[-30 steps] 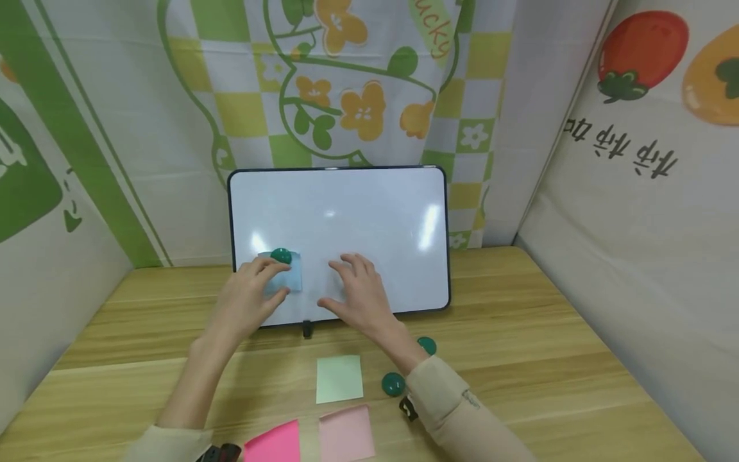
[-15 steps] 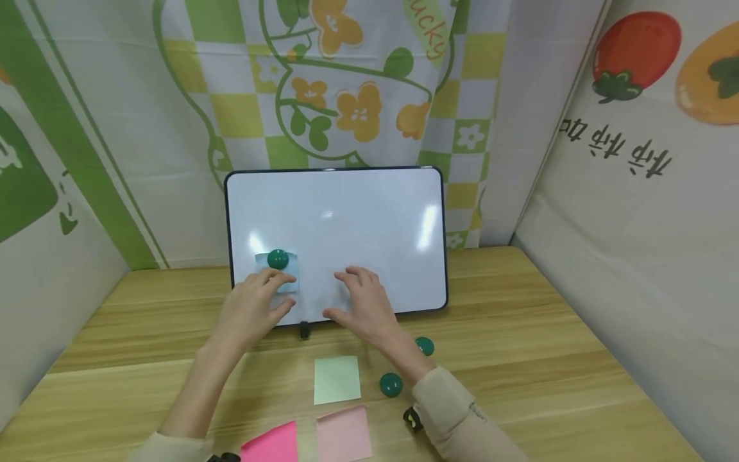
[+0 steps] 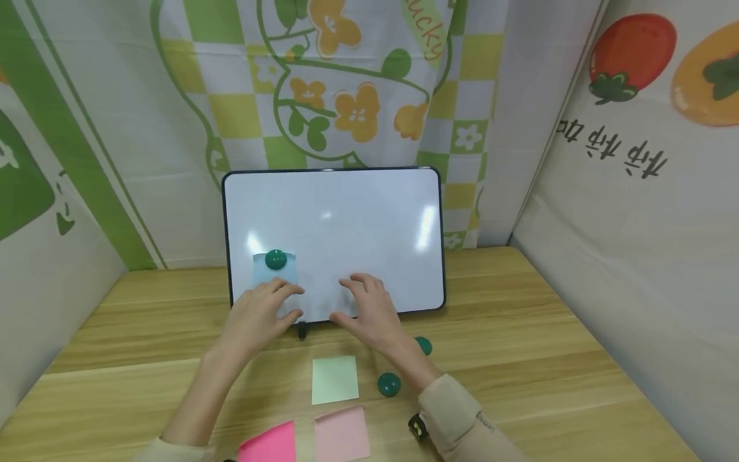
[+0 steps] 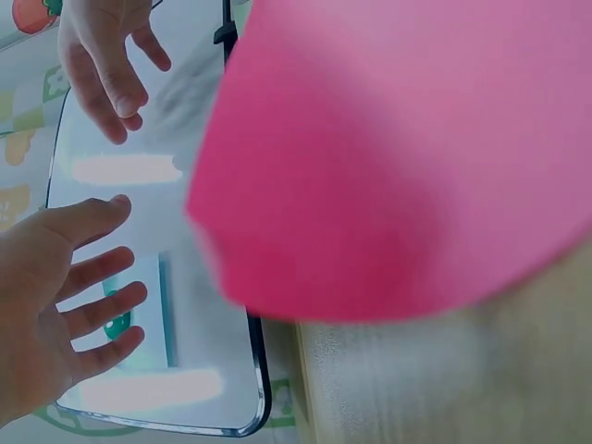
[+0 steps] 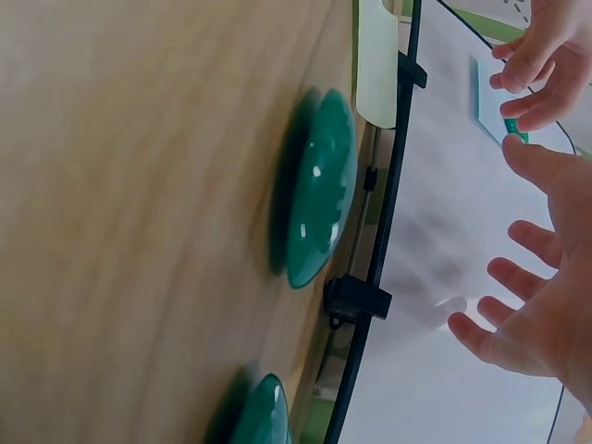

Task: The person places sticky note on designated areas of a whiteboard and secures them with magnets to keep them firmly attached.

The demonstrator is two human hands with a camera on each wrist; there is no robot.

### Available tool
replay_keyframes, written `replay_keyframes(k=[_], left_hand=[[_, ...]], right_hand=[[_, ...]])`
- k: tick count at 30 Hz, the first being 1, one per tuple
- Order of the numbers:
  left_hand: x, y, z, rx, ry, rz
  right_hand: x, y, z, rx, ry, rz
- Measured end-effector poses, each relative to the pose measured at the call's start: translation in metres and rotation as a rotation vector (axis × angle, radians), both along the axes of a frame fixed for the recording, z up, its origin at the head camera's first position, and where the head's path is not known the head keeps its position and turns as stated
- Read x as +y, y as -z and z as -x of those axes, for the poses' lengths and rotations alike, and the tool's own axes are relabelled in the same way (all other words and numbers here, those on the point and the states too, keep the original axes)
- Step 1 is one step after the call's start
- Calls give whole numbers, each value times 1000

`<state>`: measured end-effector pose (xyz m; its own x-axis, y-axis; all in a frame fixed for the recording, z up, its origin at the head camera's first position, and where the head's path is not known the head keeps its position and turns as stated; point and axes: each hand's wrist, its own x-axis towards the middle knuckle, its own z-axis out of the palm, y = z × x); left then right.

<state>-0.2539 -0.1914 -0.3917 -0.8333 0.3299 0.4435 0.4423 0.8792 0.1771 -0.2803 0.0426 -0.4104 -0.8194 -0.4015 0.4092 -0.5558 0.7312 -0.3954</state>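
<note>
Both hands hover in front of the lower part of the whiteboard (image 3: 369, 224), holding nothing. My left hand (image 3: 256, 317) has its fingers loosely bent and spread, just below a green round magnet (image 3: 276, 259) that sits on a blue sticky note (image 3: 265, 273) at the board's lower left. The fingers overlap the note's lower part in the head view. My right hand (image 3: 372, 314) is a little to the right, thumb and fingers apart. In the right wrist view its fingers (image 5: 518, 277) are spread before the board.
On the wooden table (image 3: 519, 359) lie a light green note (image 3: 335, 380), a pale pink note (image 3: 342, 434) and a hot pink note (image 3: 268, 444) with lifted edges. Two more green magnets, one nearer (image 3: 389, 384) and one farther (image 3: 424, 345), lie beside the right forearm. Black clips (image 5: 356, 298) hold the board's lower edge.
My left hand has drawn down and slightly right from the magnet, uncovering it on the blue note. My right hand has lowered and shifted slightly right.
</note>
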Motion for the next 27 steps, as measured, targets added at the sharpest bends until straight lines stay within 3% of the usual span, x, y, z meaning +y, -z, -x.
replay_keyframes(k=[7, 16, 27], left_hand=[[5, -2, -4, -36, 19, 16], [16, 0, -11, -93, 31, 134], [38, -4, -18, -269, 47, 249]], right_hand=[[4, 1, -2, -19, 7, -4], [12, 0, -10, -53, -2, 29], [27, 1, -19, -147, -9, 71]])
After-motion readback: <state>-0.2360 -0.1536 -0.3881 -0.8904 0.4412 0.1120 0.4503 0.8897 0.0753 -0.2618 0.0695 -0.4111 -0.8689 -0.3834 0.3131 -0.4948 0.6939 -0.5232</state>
